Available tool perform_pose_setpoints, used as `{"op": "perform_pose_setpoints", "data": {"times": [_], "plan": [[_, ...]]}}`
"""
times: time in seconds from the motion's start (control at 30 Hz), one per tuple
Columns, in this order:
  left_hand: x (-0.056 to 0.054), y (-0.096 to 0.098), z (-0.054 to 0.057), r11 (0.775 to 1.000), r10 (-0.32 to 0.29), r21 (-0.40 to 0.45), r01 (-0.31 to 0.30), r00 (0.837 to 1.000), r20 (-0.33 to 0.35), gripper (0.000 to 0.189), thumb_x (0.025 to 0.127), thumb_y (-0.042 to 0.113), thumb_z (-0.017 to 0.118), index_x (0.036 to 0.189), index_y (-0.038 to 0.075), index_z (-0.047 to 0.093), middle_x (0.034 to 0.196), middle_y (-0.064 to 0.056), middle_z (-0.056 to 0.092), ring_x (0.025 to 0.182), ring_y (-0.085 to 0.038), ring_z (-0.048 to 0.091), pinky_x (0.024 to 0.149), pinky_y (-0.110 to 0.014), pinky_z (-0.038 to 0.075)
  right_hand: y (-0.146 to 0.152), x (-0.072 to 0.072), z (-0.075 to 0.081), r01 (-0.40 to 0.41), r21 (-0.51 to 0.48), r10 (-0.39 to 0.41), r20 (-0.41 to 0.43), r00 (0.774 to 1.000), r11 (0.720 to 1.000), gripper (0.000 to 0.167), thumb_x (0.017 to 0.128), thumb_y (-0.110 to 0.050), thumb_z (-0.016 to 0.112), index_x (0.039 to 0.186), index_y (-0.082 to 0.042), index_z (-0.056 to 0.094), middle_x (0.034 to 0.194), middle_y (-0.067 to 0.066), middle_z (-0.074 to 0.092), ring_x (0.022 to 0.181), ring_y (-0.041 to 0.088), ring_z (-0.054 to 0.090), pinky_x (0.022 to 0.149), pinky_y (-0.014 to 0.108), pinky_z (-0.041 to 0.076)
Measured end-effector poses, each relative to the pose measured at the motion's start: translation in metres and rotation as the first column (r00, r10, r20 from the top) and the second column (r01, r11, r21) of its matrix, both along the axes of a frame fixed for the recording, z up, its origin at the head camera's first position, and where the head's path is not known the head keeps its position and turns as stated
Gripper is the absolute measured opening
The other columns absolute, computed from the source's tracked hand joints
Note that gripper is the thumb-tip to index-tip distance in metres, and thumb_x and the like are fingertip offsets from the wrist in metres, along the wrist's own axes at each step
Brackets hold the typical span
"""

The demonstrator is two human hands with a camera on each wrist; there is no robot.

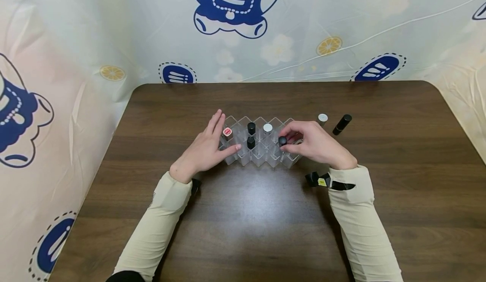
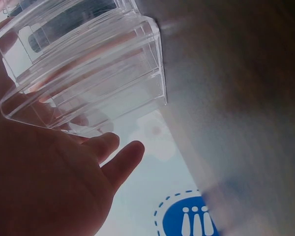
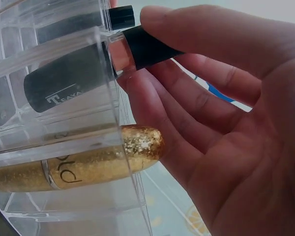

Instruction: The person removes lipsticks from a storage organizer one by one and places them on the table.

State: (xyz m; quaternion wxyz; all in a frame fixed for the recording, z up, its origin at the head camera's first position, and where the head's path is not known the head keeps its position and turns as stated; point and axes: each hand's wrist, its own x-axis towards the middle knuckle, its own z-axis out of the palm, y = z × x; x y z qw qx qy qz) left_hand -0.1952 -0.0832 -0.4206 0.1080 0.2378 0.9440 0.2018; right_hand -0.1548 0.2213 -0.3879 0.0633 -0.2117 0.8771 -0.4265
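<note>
A clear organizer [image 1: 259,159] with zigzag compartments stands on the table, holding several cosmetic tubes. Over its right part, my right hand [image 1: 313,141] pinches the black cap of a lipstick [image 3: 146,48] between thumb and fingers. The lipstick's dark lettered body tilts down inside a compartment, with a peach band showing below the cap. Beside it in the right wrist view, a gold glitter tube [image 3: 143,147] pokes out of another compartment. At the organizer's left end rests my left hand [image 1: 203,149], fingers straight and thumb spread along the front.
Standing in the organizer are two black-capped tubes [image 1: 251,127], a white-capped tube [image 1: 267,128] and a red-topped tube [image 1: 227,132]. Behind my right hand on the table [image 1: 243,231] are another white-capped tube [image 1: 322,118] and a black tube [image 1: 342,124]. A printed curtain [image 1: 129,29] hangs behind.
</note>
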Motion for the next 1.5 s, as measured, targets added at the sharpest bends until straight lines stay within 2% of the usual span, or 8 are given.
{"op": "perform_pose_setpoints", "data": {"times": [0.33, 0.5, 0.9, 1.23, 1.5], "plan": [[-0.0003, 0.0005, -0.0005, 1.0, 0.002, 0.001, -0.002, 1.0, 0.002, 0.101, 0.088, 0.073, 0.043, 0.157, 0.014, -0.002, 0.164, -0.002, -0.009, 0.149, -0.029, 0.015, 0.113, -0.058, 0.026, 0.0004, 0.0001, -0.0001, -0.014, 0.015, 0.015, -0.033, 0.999, 1.0, 0.021, 0.08, -0.007, 0.077, 0.099, -0.007, 0.068, 0.093, 0.003, 0.068, 0.082, 0.014, 0.064, 0.077, 0.044, 0.054], [-0.0009, 0.0008, -0.0018, 1.0, 0.007, 0.005, -0.007, 1.0, 0.007, 0.101, 0.087, 0.074, 0.042, 0.157, 0.014, -0.001, 0.164, 0.0, -0.01, 0.15, -0.027, 0.014, 0.114, -0.058, 0.026, 0.0013, -0.0006, -0.0019, -0.013, 0.006, 0.013, -0.048, 0.999, 1.0, 0.02, 0.081, -0.009, 0.077, 0.099, -0.007, 0.067, 0.092, 0.003, 0.068, 0.083, 0.014, 0.064, 0.077, 0.042, 0.054], [-0.0009, 0.0009, -0.0022, 1.0, 0.003, -0.001, -0.003, 1.0, 0.001, 0.102, 0.087, 0.074, 0.042, 0.157, 0.014, -0.002, 0.164, -0.002, -0.009, 0.149, -0.029, 0.015, 0.113, -0.059, 0.025, 0.0038, -0.0004, 0.0004, -0.011, 0.004, 0.011, -0.055, 0.998, 1.0, 0.02, 0.084, -0.012, 0.075, 0.101, -0.011, 0.065, 0.091, 0.0, 0.065, 0.081, 0.014, 0.058, 0.074, 0.036, 0.052], [-0.0005, 0.0009, -0.0014, 1.0, 0.005, 0.001, -0.005, 1.0, -0.002, 0.101, 0.088, 0.072, 0.045, 0.157, 0.014, -0.001, 0.164, -0.002, -0.009, 0.149, -0.028, 0.016, 0.113, -0.059, 0.026, 0.004, 0.0003, 0.0018, 0.008, -0.02, -0.01, -0.08, 0.997, 1.0, 0.02, 0.085, -0.013, 0.074, 0.103, -0.011, 0.066, 0.091, 0.0, 0.065, 0.082, 0.013, 0.057, 0.077, 0.04, 0.051], [-0.0006, 0.0011, -0.0017, 1.0, 0.005, 0.001, -0.005, 1.0, -0.009, 0.1, 0.088, 0.071, 0.045, 0.156, 0.016, -0.002, 0.164, -0.002, -0.008, 0.149, -0.028, 0.015, 0.112, -0.058, 0.027, 0.0051, 0.0005, 0.0018, 0.015, -0.034, -0.018, -0.095, 0.995, 0.999, 0.019, 0.085, -0.013, 0.074, 0.103, -0.011, 0.066, 0.09, 0.0, 0.065, 0.082, 0.012, 0.057, 0.078, 0.037, 0.05]]}}
